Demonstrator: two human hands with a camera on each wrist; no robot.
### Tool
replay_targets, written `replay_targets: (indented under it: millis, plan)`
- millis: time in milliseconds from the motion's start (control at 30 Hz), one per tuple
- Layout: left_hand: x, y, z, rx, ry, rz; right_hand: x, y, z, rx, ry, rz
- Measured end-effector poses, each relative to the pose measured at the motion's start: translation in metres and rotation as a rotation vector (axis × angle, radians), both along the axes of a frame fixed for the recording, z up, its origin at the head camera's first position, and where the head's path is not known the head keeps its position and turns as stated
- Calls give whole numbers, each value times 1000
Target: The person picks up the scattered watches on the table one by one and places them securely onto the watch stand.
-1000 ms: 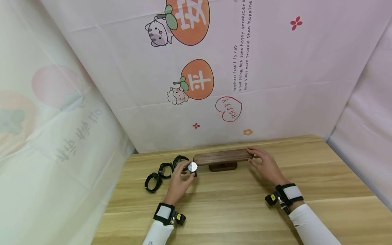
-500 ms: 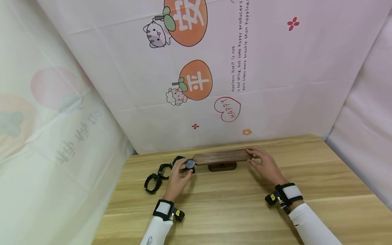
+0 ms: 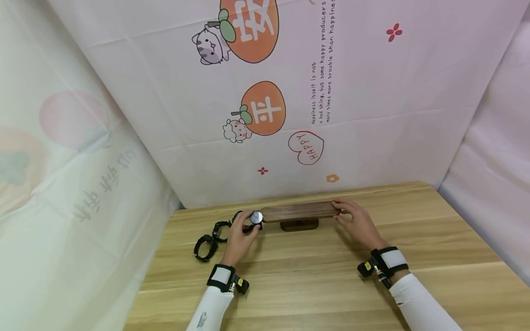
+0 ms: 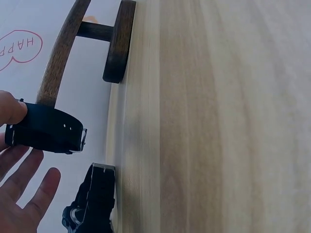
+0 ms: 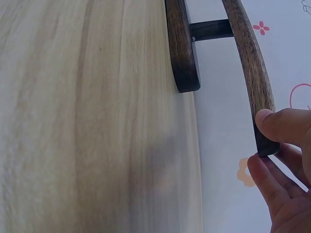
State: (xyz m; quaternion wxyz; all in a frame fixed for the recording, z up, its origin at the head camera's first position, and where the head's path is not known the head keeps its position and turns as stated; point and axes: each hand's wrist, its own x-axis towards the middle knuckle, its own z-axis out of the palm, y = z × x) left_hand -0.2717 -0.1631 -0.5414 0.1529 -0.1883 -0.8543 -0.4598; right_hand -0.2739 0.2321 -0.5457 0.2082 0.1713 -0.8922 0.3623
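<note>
My left hand pinches a wristwatch with a round face and a black strap. The watch is at the left end of a dark wooden T-shaped watch stand. In the left wrist view the bar's end meets the strap loop and disappears behind it; how far it passes through is hidden. At the opposite end of the bar, my right hand grips the tip, thumb on one side and fingers below in the right wrist view. The stand's base sits on the table.
Two black watches, one at the front and one behind it, lie left of my left hand. Another black watch is partly hidden by that hand. A printed white cloth hangs behind the wooden table.
My left hand has shifted slightly up and left with the watch, whose face has tilted and catches the light differently. The right hand keeps its grip on the bar's end.
</note>
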Motion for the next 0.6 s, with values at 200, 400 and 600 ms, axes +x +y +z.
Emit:
replay_targets:
  millis: [200,400,600]
  plan:
    - [-4,1,0,0,-14,4,0,-1,1,-1,10,0]
    - [-6,2,1,7,-22,-10,1,-2,1,-8,27,12]
    - [-10,5,1,5,-14,-22,1,-1,0,-7,23,6]
